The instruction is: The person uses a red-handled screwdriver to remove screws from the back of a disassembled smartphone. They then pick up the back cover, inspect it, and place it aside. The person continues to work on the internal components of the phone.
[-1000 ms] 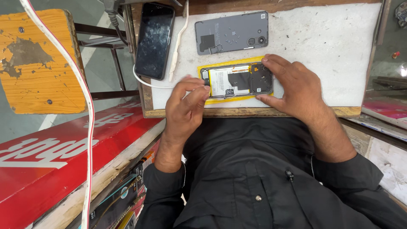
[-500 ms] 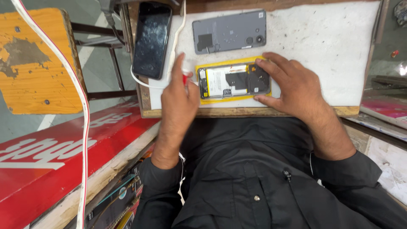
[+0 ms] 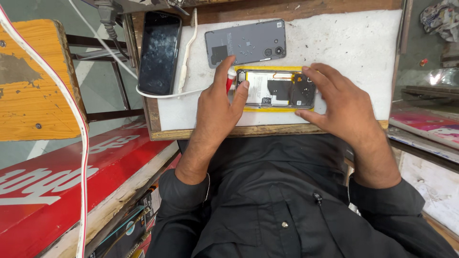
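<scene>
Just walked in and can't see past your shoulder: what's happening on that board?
A person has an opened phone, back off, lying on a yellow pad on the white work board. The right hand steadies its right end; the left hand holds a red-handled tool at its left end. The grey back cover lies just above, a dark phone to the left.

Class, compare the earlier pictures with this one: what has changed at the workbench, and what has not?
The left hand shifted toward the opened phone's left end, its red-handled tool now standing visible between the fingers. The right hand steadies the phone's right end as before. Grey back cover and black phone lie unmoved.
</scene>
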